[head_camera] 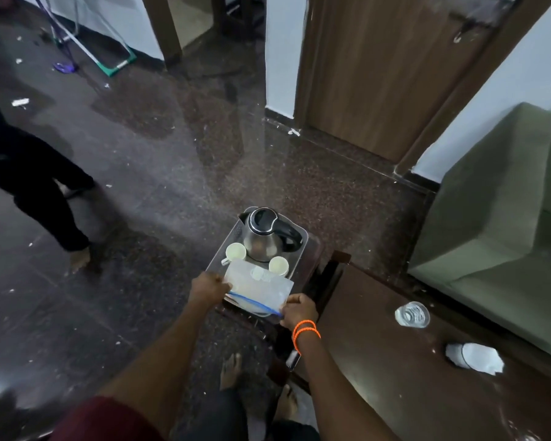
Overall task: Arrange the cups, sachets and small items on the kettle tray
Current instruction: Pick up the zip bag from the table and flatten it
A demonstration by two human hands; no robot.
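Both hands hold a clear zip bag [259, 287] over the near end of the kettle tray [218, 257]: the left hand [208, 289] has its grip clamped on the bag's left corner, the right hand [299, 310] pinching the right corner. Just beyond the grips stand two white cups [235, 251] either side of the steel kettle [266, 238]. Off to the right, on the dark table [395, 377], sits a glass [412, 314].
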